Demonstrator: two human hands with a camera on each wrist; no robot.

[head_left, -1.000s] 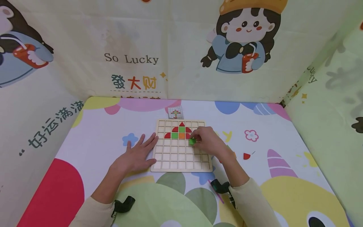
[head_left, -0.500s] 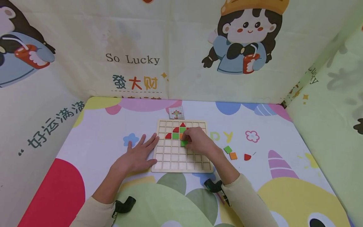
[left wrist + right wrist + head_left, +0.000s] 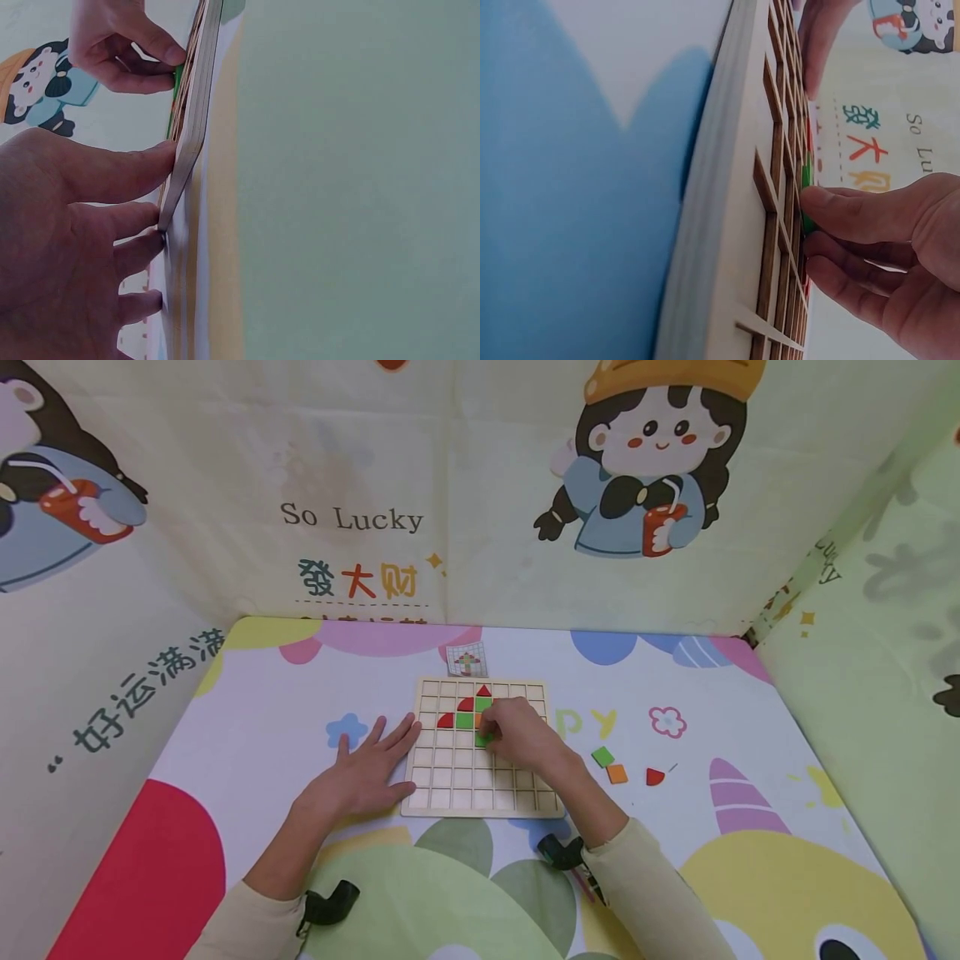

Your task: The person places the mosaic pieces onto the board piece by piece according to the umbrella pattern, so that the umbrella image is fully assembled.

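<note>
A wooden grid board (image 3: 442, 777) lies on the table, with red, green and orange tiles in its upper cells. My right hand (image 3: 521, 735) is over the board and pinches a green square tile (image 3: 482, 740) at a cell just below the orange tile. In the right wrist view, thumb and fingers hold that green tile (image 3: 807, 176) at the grid. My left hand (image 3: 371, 768) lies with spread fingers along the board's left edge, thumb and fingertips touching it. My right hand covers part of the pattern's right side.
A small printed pattern card (image 3: 467, 659) lies behind the board. To the right on the patterned table are a loose green tile (image 3: 603, 756), an orange tile (image 3: 617, 773) and a red quarter-round tile (image 3: 655, 776). Printed cloth walls (image 3: 480, 568) stand behind and at both sides.
My right hand has moved left with the green tile, from the board's right part to the cell under the orange tile, and lowered it there. The left hand has stayed in place.
</note>
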